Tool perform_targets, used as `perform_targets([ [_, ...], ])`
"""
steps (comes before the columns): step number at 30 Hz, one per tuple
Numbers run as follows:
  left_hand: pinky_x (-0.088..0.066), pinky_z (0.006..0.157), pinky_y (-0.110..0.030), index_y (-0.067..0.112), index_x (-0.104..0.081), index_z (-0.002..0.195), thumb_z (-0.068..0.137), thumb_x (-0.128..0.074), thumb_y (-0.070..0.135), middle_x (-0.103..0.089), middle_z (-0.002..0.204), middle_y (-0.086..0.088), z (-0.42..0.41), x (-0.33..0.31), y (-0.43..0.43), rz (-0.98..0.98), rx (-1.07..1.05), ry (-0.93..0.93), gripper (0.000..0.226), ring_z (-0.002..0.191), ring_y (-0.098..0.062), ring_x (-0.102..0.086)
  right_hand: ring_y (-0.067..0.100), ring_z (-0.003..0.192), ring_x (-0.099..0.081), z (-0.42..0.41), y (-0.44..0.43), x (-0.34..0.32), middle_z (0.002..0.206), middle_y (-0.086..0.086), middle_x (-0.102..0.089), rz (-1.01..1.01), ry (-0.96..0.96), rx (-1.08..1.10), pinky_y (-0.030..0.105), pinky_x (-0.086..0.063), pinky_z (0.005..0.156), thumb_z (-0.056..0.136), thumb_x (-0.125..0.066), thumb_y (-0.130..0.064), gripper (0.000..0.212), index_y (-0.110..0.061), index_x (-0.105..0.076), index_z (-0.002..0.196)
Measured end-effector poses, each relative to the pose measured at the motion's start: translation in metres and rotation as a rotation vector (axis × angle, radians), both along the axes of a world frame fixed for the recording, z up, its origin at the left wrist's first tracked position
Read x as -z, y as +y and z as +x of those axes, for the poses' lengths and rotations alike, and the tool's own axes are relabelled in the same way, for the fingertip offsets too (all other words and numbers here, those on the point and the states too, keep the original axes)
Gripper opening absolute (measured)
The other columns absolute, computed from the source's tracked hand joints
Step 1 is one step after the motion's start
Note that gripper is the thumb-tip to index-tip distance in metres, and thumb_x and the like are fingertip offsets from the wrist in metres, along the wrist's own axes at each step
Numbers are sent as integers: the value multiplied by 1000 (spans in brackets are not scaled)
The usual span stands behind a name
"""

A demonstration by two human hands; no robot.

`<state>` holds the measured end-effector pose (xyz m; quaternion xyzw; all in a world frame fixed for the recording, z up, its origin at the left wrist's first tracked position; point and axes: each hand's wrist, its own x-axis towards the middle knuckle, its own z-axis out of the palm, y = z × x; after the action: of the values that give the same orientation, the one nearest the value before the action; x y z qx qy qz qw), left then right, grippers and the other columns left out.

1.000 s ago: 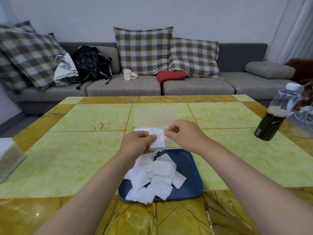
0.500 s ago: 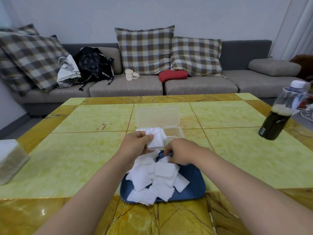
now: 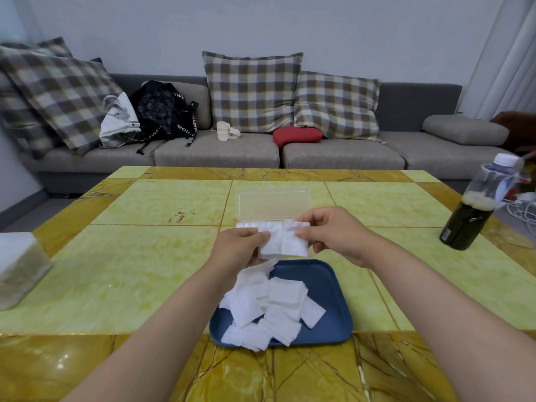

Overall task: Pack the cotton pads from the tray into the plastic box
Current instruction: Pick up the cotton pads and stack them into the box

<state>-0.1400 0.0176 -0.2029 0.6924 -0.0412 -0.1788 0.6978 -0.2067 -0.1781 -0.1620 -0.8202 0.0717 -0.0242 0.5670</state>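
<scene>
We see a grey sofa (image 3: 217,152) with checked cushions along the far wall, and nearer to us the yellow tiled tabletop (image 3: 130,256) that carries everything. On its near middle sits the blue tray (image 3: 327,285), with a loose heap of white cotton pads (image 3: 269,309) filling its left half. A dark bottle (image 3: 470,216) stands well apart at the right edge. Just beyond the tray is the clear plastic box (image 3: 272,203), its lid open and upright on the far side; its base is mostly hidden from us. Between tray and box, our left hand (image 3: 237,250) and right hand (image 3: 333,236) are raised close together, each pinching one side of a small stack of pads (image 3: 285,239) with thumb and curled fingers. The stack is held above the tabletop, in front of the box's near edge.
</scene>
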Motion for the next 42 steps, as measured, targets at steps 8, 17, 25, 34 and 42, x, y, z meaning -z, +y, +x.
perform_targets([
  [8, -61, 70, -26, 7, -76, 102, 99, -59, 14, -79, 96, -13, -14, -10, -6, -109, 167, 41, 19, 88, -24, -77, 20, 62, -61, 4, 23, -2, 86, 14, -76, -81, -77, 69, 22, -48, 47, 85, -78, -6, 8, -8, -76, 92],
  [17, -61, 75, -31, 5, -72, 111, 100, -59, 31, -78, 99, -14, -17, -13, -9, -130, 180, 91, 31, 91, -27, -77, 2, 40, -55, 7, 22, 2, 73, 1, -74, -264, -89, 131, 22, -47, 44, 80, -82, -11, 11, -13, -75, 88],
  [25, -61, 69, -26, -19, -63, 100, 88, -72, 6, -63, 87, -16, -1, 1, 0, 49, 68, -10, 29, 79, -24, -67, 18, 53, -66, 7, 15, 16, 78, 12, -67, -487, 78, 111, 23, -47, 52, 95, -61, -26, 26, 0, -64, 94],
  [34, -64, 74, -33, -20, -63, 96, 87, -72, 6, -65, 84, -15, -17, -3, -3, 161, -9, -116, 28, 75, -22, -70, 19, 88, -60, -27, 17, 29, 120, 2, -66, -868, 481, -325, 30, -49, 72, 73, -87, -36, 72, -20, -55, 136],
  [42, -64, 73, -32, 12, -58, 56, 88, -71, 4, -61, 54, 7, -32, -4, -13, 203, 17, -153, 35, 58, -12, -69, 17, 82, -60, -34, 7, 39, 95, -2, -66, -752, 417, -255, 25, -50, 65, 79, -83, -17, 21, -22, -66, 90],
])
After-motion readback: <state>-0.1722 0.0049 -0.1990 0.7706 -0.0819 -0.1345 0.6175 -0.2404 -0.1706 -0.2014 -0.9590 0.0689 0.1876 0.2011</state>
